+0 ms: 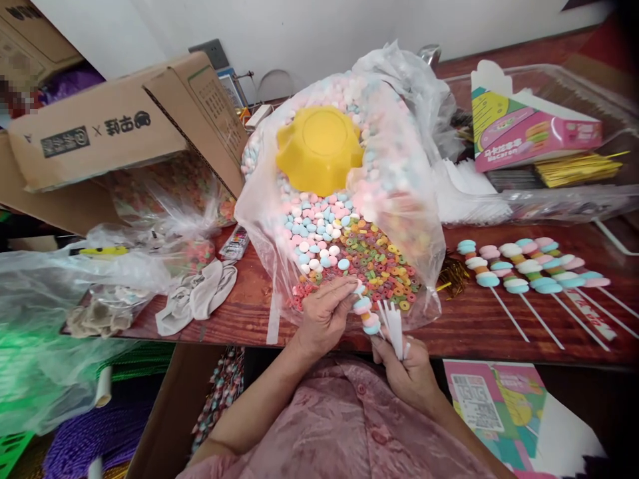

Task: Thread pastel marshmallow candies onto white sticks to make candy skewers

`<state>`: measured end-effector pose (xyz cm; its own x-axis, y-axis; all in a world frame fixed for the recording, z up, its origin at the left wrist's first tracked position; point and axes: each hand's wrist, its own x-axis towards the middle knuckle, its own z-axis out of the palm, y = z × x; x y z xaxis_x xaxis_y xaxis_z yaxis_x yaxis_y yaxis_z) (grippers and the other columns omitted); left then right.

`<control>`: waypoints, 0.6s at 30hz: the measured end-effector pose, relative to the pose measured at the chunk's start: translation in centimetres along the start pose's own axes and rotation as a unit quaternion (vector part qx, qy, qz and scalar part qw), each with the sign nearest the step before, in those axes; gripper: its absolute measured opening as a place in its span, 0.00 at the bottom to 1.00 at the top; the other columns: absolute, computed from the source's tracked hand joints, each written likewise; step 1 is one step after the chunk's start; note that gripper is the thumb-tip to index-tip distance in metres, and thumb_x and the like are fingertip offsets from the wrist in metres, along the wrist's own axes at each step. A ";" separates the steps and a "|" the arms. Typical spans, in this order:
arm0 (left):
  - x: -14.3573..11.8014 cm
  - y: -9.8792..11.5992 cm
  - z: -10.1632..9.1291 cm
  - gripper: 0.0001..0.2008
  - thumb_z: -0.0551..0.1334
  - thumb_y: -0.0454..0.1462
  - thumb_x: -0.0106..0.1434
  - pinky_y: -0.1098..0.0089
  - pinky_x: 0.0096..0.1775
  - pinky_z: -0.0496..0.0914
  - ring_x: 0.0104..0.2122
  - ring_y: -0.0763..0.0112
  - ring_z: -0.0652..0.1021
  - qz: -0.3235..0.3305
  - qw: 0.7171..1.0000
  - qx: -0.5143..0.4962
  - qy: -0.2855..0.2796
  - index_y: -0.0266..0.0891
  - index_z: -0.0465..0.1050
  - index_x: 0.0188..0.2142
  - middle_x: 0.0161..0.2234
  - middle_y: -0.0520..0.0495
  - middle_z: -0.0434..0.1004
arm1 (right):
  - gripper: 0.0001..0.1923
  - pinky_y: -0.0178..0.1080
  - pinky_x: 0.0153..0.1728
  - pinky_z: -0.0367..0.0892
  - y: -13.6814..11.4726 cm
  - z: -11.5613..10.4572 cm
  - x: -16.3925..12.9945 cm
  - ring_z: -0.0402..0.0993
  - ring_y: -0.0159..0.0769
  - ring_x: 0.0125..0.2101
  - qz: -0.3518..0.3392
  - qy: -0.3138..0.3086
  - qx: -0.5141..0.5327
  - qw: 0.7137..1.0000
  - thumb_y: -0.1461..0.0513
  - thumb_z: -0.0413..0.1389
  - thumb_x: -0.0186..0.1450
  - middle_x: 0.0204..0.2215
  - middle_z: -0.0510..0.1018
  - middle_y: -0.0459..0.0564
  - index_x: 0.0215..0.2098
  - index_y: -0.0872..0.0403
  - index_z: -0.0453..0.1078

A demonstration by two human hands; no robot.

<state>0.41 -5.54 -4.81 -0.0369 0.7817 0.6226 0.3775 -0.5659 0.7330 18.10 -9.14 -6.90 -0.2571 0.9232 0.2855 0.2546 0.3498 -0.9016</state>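
Note:
My left hand [324, 313] is closed, its fingertips pinching a small pale candy at the top of a candy skewer [367, 316]. Pink, blue and orange pieces are threaded along that skewer. In my right hand [407, 372] are the skewer's lower end and a bundle of white sticks [394, 326], gripped together. Just beyond both hands lies an opened clear plastic bag [432, 266]. It holds pink, white and blue candies [314, 226] and, nearer me, colourful ring-shaped candies [384, 259]. A yellow wavy-edged bowl [322, 146] rests upside down on the candies.
Several finished-looking candy skewers [529, 269] lie in a row on the right of the wooden table [474, 326]. Behind them, a plastic tray [549, 203] carries a Macaron box [539, 130] and gold ties [579, 169]. A cardboard box [100, 143] and grey gloves [197, 296] occupy the left.

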 end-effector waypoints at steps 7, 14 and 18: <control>0.6 0.4 -0.6 0.13 0.66 0.33 0.65 0.66 0.47 0.80 0.42 0.67 0.85 -0.051 0.999 0.002 -0.010 0.44 0.81 0.48 0.42 0.48 0.86 | 0.12 0.32 0.25 0.61 0.1 -2.6 1.1 0.68 0.31 0.21 -0.035 -0.032 -0.087 0.995 0.71 0.46 0.62 0.22 0.73 0.44 0.28 0.52 0.67; 0.7 0.3 0.7 0.14 0.62 0.31 0.67 0.63 0.51 0.79 0.46 0.65 0.84 0.020 0.998 0.036 -0.045 0.44 0.79 0.50 0.47 0.47 0.84 | 0.13 0.32 0.23 0.59 -0.3 -1.9 0.5 0.64 0.29 0.19 -0.040 -0.010 -0.094 0.995 0.71 0.45 0.65 0.19 0.68 0.43 0.27 0.53 0.65; 0.1 0.5 1.6 0.17 0.61 0.34 0.69 0.60 0.53 0.78 0.51 0.63 0.82 -0.069 0.994 -0.037 -0.073 0.46 0.75 0.56 0.52 0.45 0.82 | 0.13 0.32 0.23 0.61 1.1 -4.4 -0.2 0.65 0.28 0.19 -0.024 0.058 -0.102 0.993 0.67 0.48 0.69 0.20 0.70 0.42 0.29 0.54 0.70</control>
<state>2.06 -5.34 -4.77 0.0525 0.8800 0.4721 0.3082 -0.4639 0.8305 22.50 -8.24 -6.55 -0.1680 0.9127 0.3725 0.4303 0.4079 -0.8053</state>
